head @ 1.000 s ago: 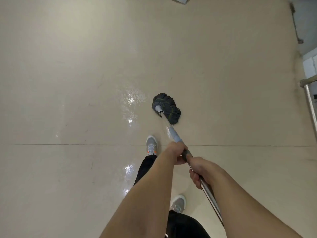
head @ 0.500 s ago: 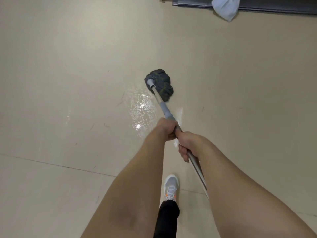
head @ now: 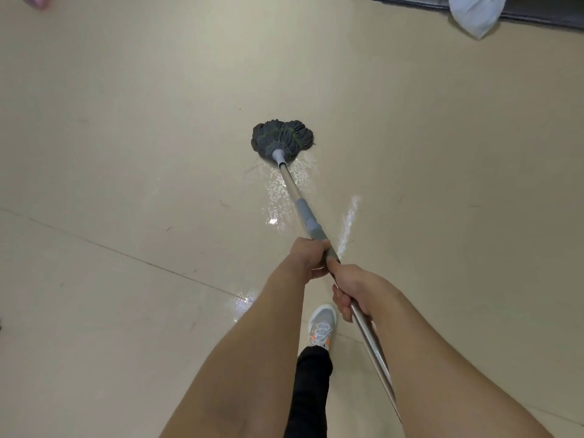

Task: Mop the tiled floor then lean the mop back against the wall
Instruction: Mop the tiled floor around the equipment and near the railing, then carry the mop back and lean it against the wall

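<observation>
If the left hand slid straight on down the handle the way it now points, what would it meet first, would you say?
The left hand grips the mop handle just below the grey collar, so it would likely meet that collar first, well before the mop head on the floor.

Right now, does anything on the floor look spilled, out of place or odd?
Only the white cloth or bag lying partly over the dark mat at the top right. The wet streaks behind the mop head look like ordinary mopping.

Glossy beige tiled floor; dark mat at far edge; perhaps a white cloth.
</observation>
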Motion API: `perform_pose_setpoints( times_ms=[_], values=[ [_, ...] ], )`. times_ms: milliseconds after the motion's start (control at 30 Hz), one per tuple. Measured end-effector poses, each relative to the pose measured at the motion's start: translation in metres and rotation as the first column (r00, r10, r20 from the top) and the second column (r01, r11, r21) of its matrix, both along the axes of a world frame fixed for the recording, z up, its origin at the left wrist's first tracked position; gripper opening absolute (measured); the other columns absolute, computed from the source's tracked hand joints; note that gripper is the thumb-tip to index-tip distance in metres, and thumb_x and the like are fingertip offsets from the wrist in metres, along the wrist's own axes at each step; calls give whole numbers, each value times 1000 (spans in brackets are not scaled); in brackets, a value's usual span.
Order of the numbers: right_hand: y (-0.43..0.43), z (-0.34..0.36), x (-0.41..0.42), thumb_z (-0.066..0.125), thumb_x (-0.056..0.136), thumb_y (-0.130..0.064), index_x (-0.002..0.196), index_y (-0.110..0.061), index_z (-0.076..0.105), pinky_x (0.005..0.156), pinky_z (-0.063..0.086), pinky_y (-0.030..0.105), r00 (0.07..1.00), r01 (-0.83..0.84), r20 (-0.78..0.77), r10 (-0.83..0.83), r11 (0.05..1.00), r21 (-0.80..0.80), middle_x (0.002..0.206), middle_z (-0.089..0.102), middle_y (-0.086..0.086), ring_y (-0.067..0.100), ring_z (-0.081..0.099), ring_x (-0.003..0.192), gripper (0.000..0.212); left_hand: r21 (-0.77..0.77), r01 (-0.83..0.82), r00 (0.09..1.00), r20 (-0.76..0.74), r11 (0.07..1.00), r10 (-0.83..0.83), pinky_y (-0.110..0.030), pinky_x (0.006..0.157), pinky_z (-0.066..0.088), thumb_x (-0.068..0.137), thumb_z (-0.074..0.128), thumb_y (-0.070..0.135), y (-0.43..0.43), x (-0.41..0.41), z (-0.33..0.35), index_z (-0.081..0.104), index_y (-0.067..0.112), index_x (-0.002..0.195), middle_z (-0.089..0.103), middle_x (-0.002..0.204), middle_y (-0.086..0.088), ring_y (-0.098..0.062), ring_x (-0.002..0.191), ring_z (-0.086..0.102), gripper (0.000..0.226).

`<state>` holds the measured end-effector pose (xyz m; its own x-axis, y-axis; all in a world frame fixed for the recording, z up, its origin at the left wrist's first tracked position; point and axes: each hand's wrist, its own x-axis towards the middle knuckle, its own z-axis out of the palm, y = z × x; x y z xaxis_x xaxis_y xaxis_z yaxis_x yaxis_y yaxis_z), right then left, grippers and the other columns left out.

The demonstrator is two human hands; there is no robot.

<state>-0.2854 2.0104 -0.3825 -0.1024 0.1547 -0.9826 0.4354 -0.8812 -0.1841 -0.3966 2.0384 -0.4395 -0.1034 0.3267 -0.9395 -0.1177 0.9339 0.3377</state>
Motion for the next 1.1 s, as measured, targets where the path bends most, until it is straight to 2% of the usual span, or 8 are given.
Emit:
perform_pose_setpoints(
  times_ms=[300,467,533,633,700,833,933,1100],
  values=[
    [-180,58,91,20,101,-62,62,-4,48,39,36,27,961,-267,73,266,964,8,46,42,11,19,38,29,75,-8,-59,997,46,998,59,-36,59,61,94,58,8,-194,92,78,54,-5,118,67,94,-19,-28,75,68,27],
    [-315,127,168,9,105,-52,104,17,59,76,49,36,808,-561,180,562,826,-57,40,52,18,27,50,47,85,-105,-114,976,176,988,131,-40,71,58,94,46,-3,-339,179,136,49,2,76,59,68,-13,-23,63,59,20],
    [-353,156,194,8,105,-51,113,19,57,64,46,32,763,-612,196,616,786,-84,43,51,19,27,48,48,85,-126,-110,968,210,986,135,-31,57,59,94,39,-4,-383,209,153,47,5,73,54,59,-9,-19,56,53,25],
    [-391,190,227,20,106,-50,106,1,52,48,33,25,730,-614,269,629,776,-147,41,49,10,20,39,45,60,-134,-42,980,188,990,67,-20,37,50,100,29,3,-429,239,182,48,3,90,46,63,-7,-18,44,49,21],
    [-408,217,241,30,104,-47,103,-7,54,54,35,27,665,-662,329,671,733,-158,61,50,6,17,39,51,48,-71,223,966,151,972,-211,-21,42,52,101,30,13,-449,250,201,48,7,123,53,66,-10,-19,43,57,30],
    [-416,255,250,46,97,-45,69,-15,53,76,43,31,352,-875,446,823,459,-155,72,54,3,25,54,70,41,132,844,535,-158,519,-830,-27,59,49,93,50,10,-466,263,232,51,27,140,65,107,-9,-30,93,67,50],
    [-417,288,246,71,87,-41,67,-19,54,77,45,30,251,-907,458,853,373,-196,74,55,-2,22,57,74,34,44,998,62,-486,47,-872,-32,77,46,81,70,37,-469,270,249,62,27,118,55,110,-3,-28,109,56,39],
    [-423,331,233,72,86,-36,79,-21,61,76,41,31,103,-932,558,823,276,-234,81,55,-6,20,55,82,20,250,965,202,-513,79,-834,-38,84,50,88,67,31,-473,260,261,66,14,108,65,104,-5,-29,101,61,27]
  ],
)
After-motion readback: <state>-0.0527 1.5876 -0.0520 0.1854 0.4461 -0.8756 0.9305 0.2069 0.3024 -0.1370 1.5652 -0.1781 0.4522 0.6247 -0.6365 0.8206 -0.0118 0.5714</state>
